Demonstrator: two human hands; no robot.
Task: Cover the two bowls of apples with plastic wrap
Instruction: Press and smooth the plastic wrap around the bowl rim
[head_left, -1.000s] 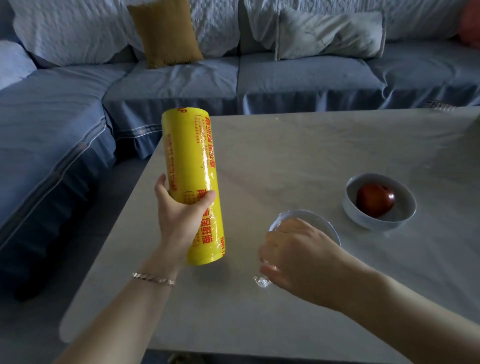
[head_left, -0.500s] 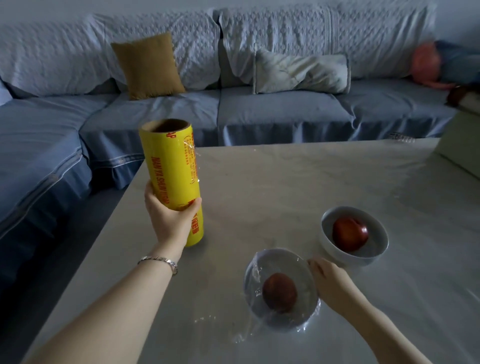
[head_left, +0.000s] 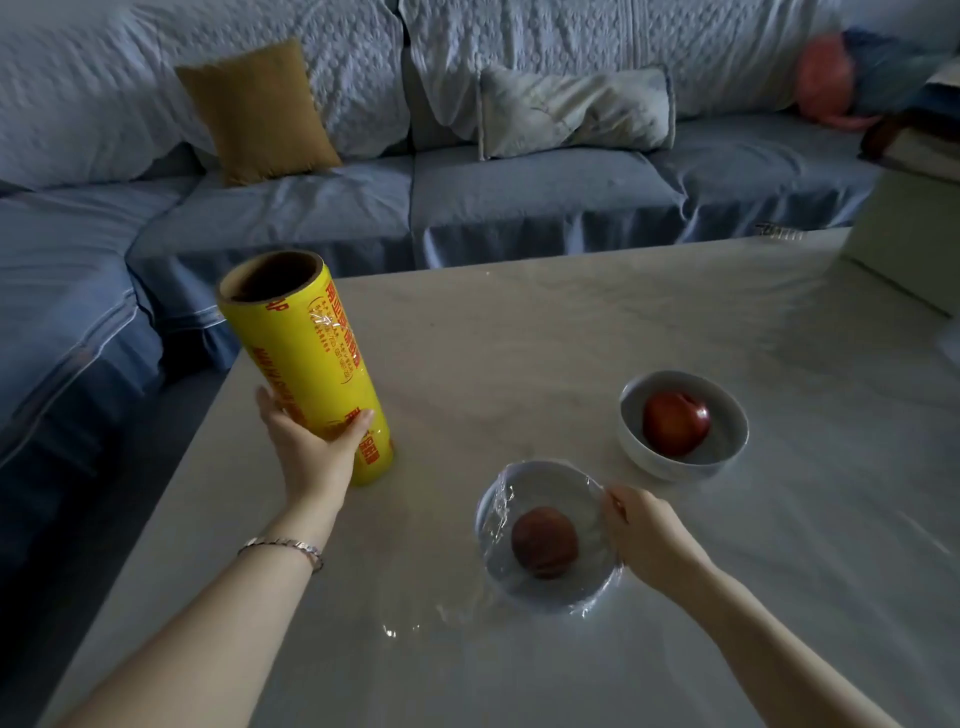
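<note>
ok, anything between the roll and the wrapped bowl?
No. In the head view, only bare table lies between the roll and the wrapped bowl.

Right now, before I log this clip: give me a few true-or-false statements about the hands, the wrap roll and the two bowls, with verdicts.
1. The left hand grips the yellow roll of plastic wrap. True.
2. Both bowls are covered with wrap. False: only the near bowl has film over it; the far bowl is uncovered.
3. The right hand touches the near bowl's rim. True.
4. The far bowl is empty. False: it holds a red apple.
</note>
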